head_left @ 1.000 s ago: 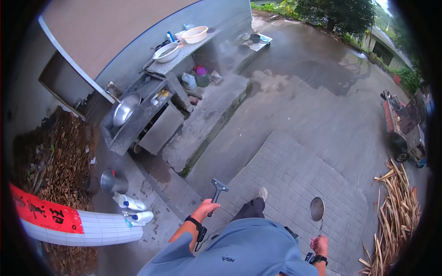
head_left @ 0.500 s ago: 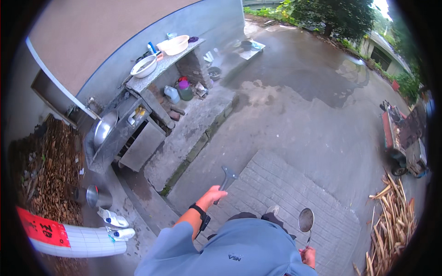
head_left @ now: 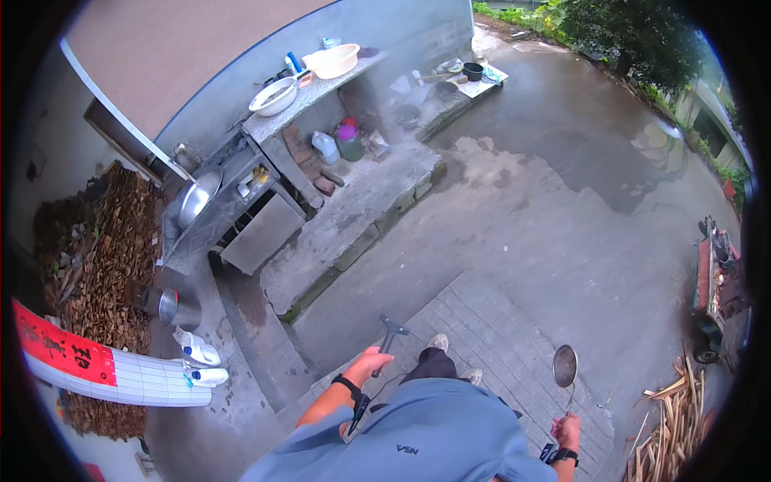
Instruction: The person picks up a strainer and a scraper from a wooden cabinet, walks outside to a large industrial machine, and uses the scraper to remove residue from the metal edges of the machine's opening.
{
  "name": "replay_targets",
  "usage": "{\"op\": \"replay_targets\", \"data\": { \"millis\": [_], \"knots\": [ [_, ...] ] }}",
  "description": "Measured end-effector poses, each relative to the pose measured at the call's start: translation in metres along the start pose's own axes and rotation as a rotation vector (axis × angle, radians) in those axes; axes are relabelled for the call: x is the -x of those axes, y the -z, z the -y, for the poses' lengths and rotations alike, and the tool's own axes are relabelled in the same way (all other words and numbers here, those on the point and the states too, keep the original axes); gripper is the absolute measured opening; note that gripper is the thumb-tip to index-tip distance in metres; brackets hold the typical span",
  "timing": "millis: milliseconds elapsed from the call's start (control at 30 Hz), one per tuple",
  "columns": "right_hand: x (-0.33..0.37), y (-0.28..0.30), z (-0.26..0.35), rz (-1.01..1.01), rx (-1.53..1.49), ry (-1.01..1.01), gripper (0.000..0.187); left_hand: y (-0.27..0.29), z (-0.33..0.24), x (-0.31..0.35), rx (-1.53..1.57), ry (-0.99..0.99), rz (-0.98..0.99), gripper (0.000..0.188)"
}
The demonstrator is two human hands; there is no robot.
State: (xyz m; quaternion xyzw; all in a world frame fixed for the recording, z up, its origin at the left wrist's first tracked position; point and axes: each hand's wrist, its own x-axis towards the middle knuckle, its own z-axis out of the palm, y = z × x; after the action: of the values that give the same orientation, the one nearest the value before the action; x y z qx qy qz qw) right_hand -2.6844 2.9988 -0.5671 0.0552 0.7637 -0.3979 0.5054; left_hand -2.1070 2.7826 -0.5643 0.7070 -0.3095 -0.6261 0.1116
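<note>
My left hand (head_left: 365,365) is closed around the handle of a dark grey scraper-like tool (head_left: 392,328). Its wide T-shaped head points away from me, above the paving. Lower right, my right hand (head_left: 567,431) grips the thin handle of a skimmer (head_left: 565,366). The skimmer's round, brownish-grey head is held up and apart from everything around it. Below my shirt, a light shoe (head_left: 438,342) rests on the grooved concrete ramp (head_left: 474,313). Both tools are too small in view for fine detail.
At left stand a stove with a metal wok (head_left: 199,197), a counter holding a white basin (head_left: 273,96), and a metal pot (head_left: 178,307). A raised concrete ledge (head_left: 361,233) borders the yard. Split wood (head_left: 666,434) and a red cart (head_left: 707,273) lie right.
The scene has shifted in view as I move over the ramp. My right hand with the skimmer has come further forward and out to the right. Both tools stay held.
</note>
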Motion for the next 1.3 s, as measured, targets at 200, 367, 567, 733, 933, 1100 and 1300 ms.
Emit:
{"op": "replay_targets", "data": {
  "millis": [200,367,567,733,933,1100,1300],
  "knots": [
    [-0.007,-0.037,0.016,-0.065,-0.050,-0.073,0.032,-0.002,-0.050,-0.013,0.086,-0.047,0.023,0.018],
    [-0.053,-0.050,-0.024,0.046,0.022,-0.106,0.021,0.010,-0.072,-0.019,0.106,-0.101,0.045,0.019],
    [-0.100,-0.051,-0.043,0.146,0.479,0.062,0.019,0.032,-0.048,-0.044,0.073,-0.043,0.042,0.019],
    [0.017,-0.140,0.056,0.149,0.261,-0.063,0.020,0.044,-0.029,-0.040,0.165,-0.038,0.034,0.021],
    [0.006,-0.154,0.077,0.074,0.195,-0.018,0.025,0.040,-0.028,-0.055,0.264,-0.056,0.031,0.020],
    [0.011,-0.177,0.092,0.194,0.301,-0.033,0.028,0.044,-0.023,-0.066,0.327,-0.063,0.067,0.020],
    [0.016,-0.193,0.090,0.129,0.319,-0.042,0.052,0.045,-0.027,-0.071,0.300,-0.063,0.056,0.019]
  ]
}}
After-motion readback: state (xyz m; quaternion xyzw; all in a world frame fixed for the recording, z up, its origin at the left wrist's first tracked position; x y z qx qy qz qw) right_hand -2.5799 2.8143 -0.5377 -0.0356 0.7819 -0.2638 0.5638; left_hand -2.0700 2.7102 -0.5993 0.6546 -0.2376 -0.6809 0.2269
